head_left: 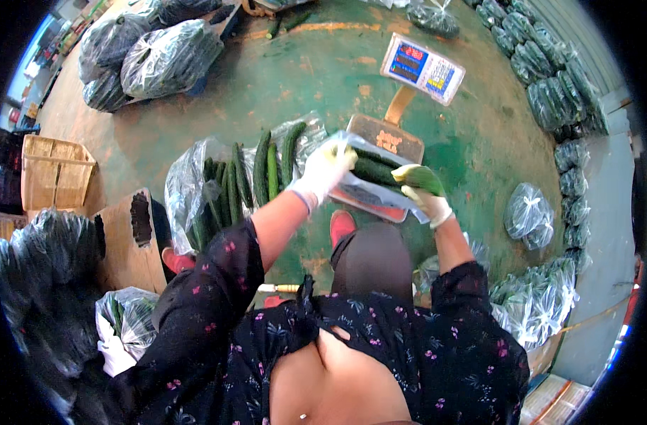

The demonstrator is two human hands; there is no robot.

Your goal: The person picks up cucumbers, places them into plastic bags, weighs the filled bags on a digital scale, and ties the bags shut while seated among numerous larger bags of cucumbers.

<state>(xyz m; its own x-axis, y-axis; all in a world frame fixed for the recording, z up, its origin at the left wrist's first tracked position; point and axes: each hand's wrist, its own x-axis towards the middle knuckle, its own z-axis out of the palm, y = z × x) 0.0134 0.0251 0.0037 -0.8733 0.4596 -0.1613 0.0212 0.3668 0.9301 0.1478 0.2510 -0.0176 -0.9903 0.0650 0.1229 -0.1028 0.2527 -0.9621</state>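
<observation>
Several bagged cucumbers [373,170]: dark green, lying side by side in a clear bag [391,146] at the scale's platform — whether the bag rests on it or is held just above, I cannot tell.

Scale [406,137]: the landmark; its brown platform shows beyond the bag, and a pale display head [424,69] stands on a neck at the far side.

Left hand [328,166]: white-gloved, at the left edge of the scale's platform, fingers closed on the bag's left end.

Right hand [428,198]: white-gloved, at the right edge of the scale's platform, fingers bent around the right end of the cucumbers; blur there — I cannot tell how firmly it grasps.

Loose cucumbers [260,173]: left of the scale, roughly parallel, partly on clear plastic film [189,166].

Red shoe [342,227]: just on the wearer's side of the scale.

Tied bag [529,212]: clear, on the green floor [479,156] to the right of the scale.

Stacked bags [553,99]: well right of the scale, along the wall.

Large filled bags [171,57]: beyond the scale and to its left.

Yellowish crate [54,173]: far left of the scale, past the loose cucumbers.
</observation>
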